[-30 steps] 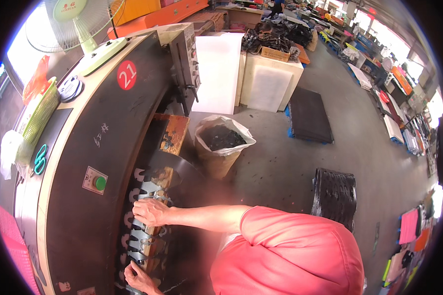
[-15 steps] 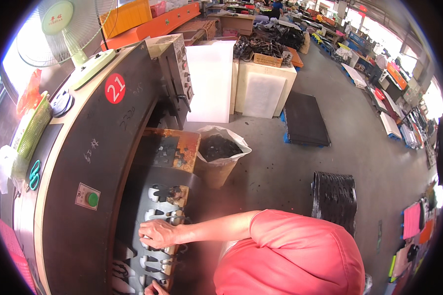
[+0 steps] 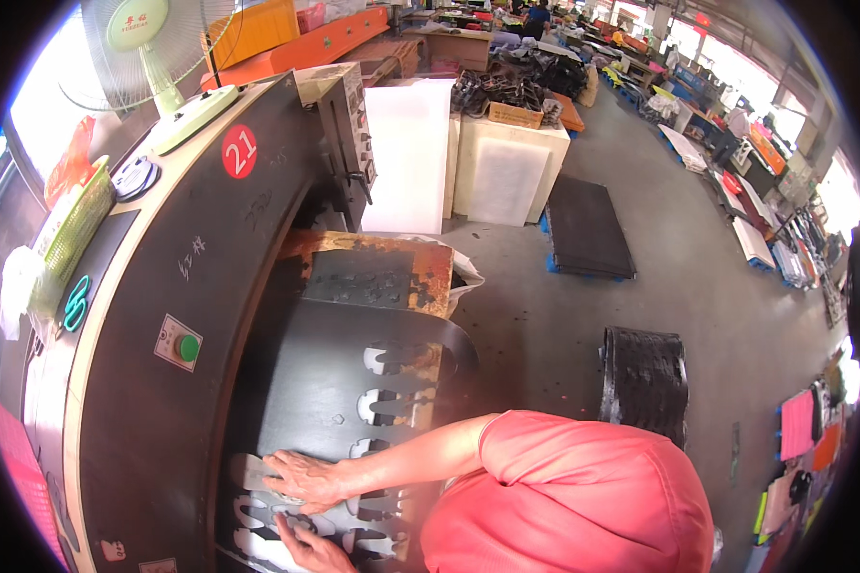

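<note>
A black sheet [image 3: 306, 368] lies on a board beside the dark machine, with several pale cut-out gaps [image 3: 379, 408] along its right side. My right hand [image 3: 308, 480] reaches across from the right, low over the sheet. Its fingers curl around something pale and mostly hidden under them, which I cannot make out. Just below is my left hand [image 3: 313, 551], fingers apart and pointing toward the right hand. More gaps and pale shapes [image 3: 250, 513] surround both hands. The left wrist lies past the lower edge of the picture.
Close on the left stands the long dark machine beam [image 3: 177, 277] with a green button [image 3: 188, 348]. Beyond the sheet, a rust-stained block [image 3: 435, 272] partly covers a white bag [image 3: 466, 270]. A black stack [image 3: 591, 229] and a curved black sheet [image 3: 643, 382] are on the floor.
The board, sheet and rusty block have shifted right, out from the machine, covering most of the bag. My hands have come closer together; the left shows more fully and its fingers have spread.
</note>
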A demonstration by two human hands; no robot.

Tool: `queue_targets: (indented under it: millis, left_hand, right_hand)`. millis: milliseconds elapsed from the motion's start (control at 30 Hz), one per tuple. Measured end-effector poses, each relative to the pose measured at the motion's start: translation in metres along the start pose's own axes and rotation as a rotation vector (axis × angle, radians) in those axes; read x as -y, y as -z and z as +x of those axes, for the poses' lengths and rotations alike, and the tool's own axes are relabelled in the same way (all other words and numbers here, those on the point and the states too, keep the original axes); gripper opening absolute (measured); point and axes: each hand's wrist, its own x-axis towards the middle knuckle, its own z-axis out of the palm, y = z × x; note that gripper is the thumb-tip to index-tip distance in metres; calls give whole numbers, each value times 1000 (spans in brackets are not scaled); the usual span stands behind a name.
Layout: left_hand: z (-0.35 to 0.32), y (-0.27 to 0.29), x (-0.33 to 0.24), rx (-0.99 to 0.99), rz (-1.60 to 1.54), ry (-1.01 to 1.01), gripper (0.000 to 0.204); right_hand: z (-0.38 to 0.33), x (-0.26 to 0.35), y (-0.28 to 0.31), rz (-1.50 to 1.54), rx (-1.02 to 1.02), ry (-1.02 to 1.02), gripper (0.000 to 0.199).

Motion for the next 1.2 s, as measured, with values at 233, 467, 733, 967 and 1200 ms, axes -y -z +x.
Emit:
queue_targets:
  millis: [233,467,733,967,1200]
  left_hand:
    - [-10,-23,43,-27,343,-570,40]
    - [-6,-23,4,-72,323,-471,34]
    - [47,-60,-41,262,-81,-16,35]
    - [32,-55,-33,62,-381,255,22]
    - [16,17,-14,-210,-302,330,21]
  right_hand:
    - [-35,4,40,324,-17,-143,82]
    - [-15,-21,69,692,-87,-213,72]
    - [32,-42,82,1209,24,-476,76]
    - [32,-49,86,1326,33,-519,72]
    - [30,-55,77,1329,71,-497,73]
